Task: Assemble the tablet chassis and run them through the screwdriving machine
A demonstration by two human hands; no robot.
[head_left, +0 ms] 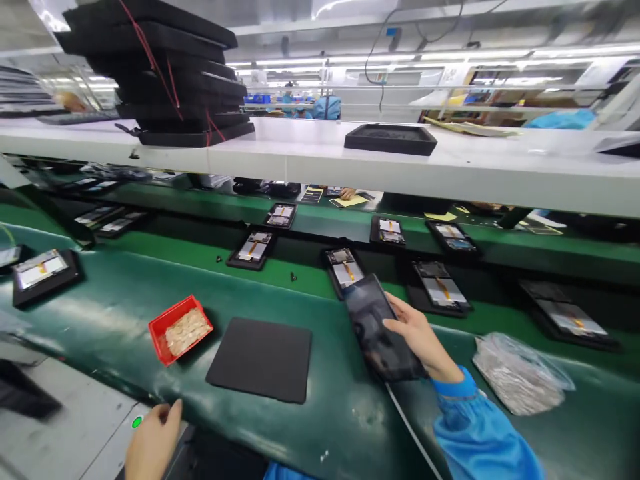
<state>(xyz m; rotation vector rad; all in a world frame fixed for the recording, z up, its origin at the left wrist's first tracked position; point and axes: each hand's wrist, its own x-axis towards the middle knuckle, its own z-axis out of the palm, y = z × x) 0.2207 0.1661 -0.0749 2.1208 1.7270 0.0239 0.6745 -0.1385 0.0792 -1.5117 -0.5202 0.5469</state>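
My right hand, in a blue sleeve, grips a dark tablet by its right edge. The tablet is tilted above the green bench, its glossy face toward me. A white cable emerges below its lower edge; whether it is plugged in cannot be seen. My left hand is at the bench's near edge with curled fingers and nothing visible in them. Between my hands lies a flat black pad. Left of it, a red tray holds many small pale pieces.
Opened tablets, such as one in a black holder, line the green belt. A clear bag of small pieces lies right. Above runs a white shelf bearing stacked black trays. A co-worker's hand shows beyond.
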